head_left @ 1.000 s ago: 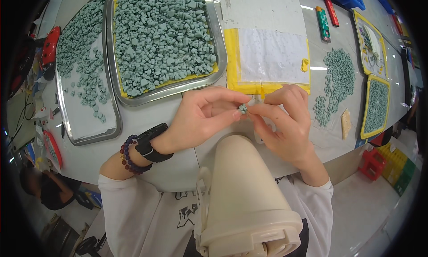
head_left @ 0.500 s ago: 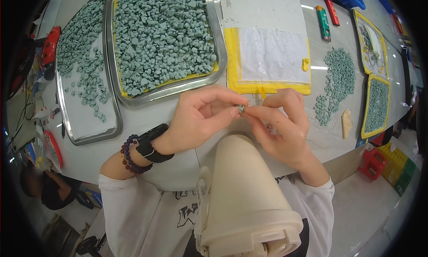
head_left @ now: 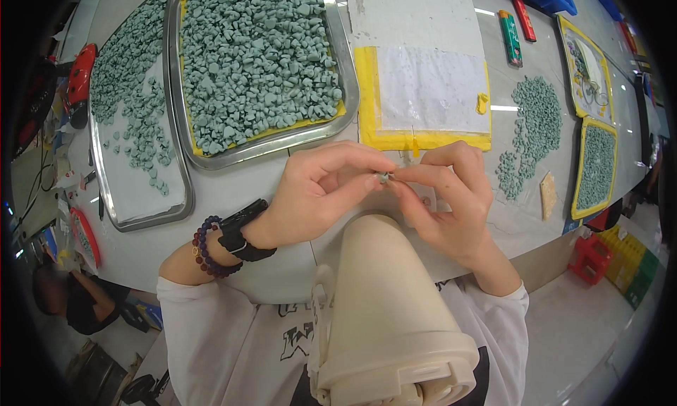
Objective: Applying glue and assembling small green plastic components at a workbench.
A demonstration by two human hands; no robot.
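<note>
Fingertips meet over the near edge of the table. Thumb and index finger of my left hand point(head_left: 314, 194) are pinched on a small grey-green piece point(head_left: 383, 176), mostly covered by the fingers. From the other side, the closed thumb and index finger of my right hand point(head_left: 455, 201) grip the same piece. Just beyond lies a yellow-edged board point(head_left: 368, 96) under a white sheet point(head_left: 430, 89), with a thin yellow strip point(head_left: 415, 145) at its near edge. Below my hands stands a cream tumbler point(head_left: 384, 286), close against my body.
Two metal trays, one large point(head_left: 352, 75) and one at left point(head_left: 185, 187), hold many similar green pieces. A loose pile point(head_left: 539, 117) lies at right, near a tan flat chunk point(head_left: 548, 196), a green lighter point(head_left: 510, 38) and a yellow-rimmed tray point(head_left: 577, 201). Someone sits point(head_left: 88, 300) lower left.
Both hands stay in nearly the same place. The fingers have shifted slightly around the small piece, with the right thumb and index finger a little nearer to it.
</note>
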